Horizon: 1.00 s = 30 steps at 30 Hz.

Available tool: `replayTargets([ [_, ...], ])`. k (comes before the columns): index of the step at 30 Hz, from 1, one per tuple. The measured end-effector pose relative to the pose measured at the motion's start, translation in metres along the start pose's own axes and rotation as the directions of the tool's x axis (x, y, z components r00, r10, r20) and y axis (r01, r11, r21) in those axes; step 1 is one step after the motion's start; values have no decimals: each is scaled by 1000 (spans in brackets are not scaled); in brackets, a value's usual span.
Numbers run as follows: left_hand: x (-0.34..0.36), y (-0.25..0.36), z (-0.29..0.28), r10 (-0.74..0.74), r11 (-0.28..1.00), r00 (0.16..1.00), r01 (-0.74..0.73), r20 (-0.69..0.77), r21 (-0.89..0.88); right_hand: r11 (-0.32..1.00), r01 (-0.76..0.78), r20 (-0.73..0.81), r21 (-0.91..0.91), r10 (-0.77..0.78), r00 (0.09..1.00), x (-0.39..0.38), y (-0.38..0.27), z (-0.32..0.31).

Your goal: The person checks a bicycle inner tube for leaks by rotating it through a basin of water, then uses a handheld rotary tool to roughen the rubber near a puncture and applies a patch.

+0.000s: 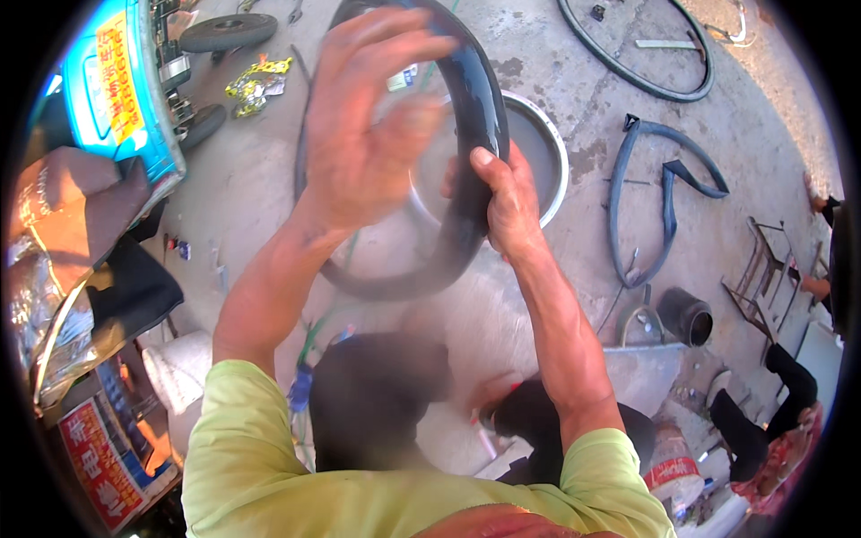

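Observation:
An inflated black inner tube (475, 90), shiny and wet-looking along its right side, is held up in front of me. My right hand (509, 202) grips it, with the thumb on the near face and the fingers wrapped behind. My left hand (359, 134), smeared by motion, is raised over the left part of the ring with fingers spread. It holds nothing, and I cannot tell whether it touches the rubber. Beyond the tube is a round basin (562, 170) with a pale rim, partly hidden by the tube and my hands.
A limp, folded tube (617, 211) and a thin tyre (704, 67) lie on the concrete at right. Nearer are a dark cylinder (686, 316) and a metal frame (762, 278). At left stands a blue vehicle (148, 99); a seated person (771, 448) is at lower right.

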<state>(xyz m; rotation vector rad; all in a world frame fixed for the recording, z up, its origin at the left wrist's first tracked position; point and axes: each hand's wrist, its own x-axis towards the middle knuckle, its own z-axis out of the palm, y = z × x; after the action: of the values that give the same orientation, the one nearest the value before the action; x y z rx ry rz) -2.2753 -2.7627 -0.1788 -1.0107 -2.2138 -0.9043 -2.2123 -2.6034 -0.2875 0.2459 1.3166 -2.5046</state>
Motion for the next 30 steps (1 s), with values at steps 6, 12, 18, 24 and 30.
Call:
replayTargets([
  [6,109,99,6,171,973,976,-146,135,-178,858,176,12,-482,-194,981,-81,-77,39],
  [12,166,187,-14,230,935,819,-35,526,-353,959,71,-8,-274,-76,997,-175,-147,60],
  [18,226,268,-40,244,944,861,-106,446,-311,947,42,-111,-318,-81,991,-254,-253,84],
  [24,298,260,-64,425,894,824,-448,375,-30,990,-95,-79,-107,87,993,-297,-335,86],
  [30,303,267,-105,-56,961,960,127,276,-247,996,-46,-161,-77,33,986,-346,-361,80],
])
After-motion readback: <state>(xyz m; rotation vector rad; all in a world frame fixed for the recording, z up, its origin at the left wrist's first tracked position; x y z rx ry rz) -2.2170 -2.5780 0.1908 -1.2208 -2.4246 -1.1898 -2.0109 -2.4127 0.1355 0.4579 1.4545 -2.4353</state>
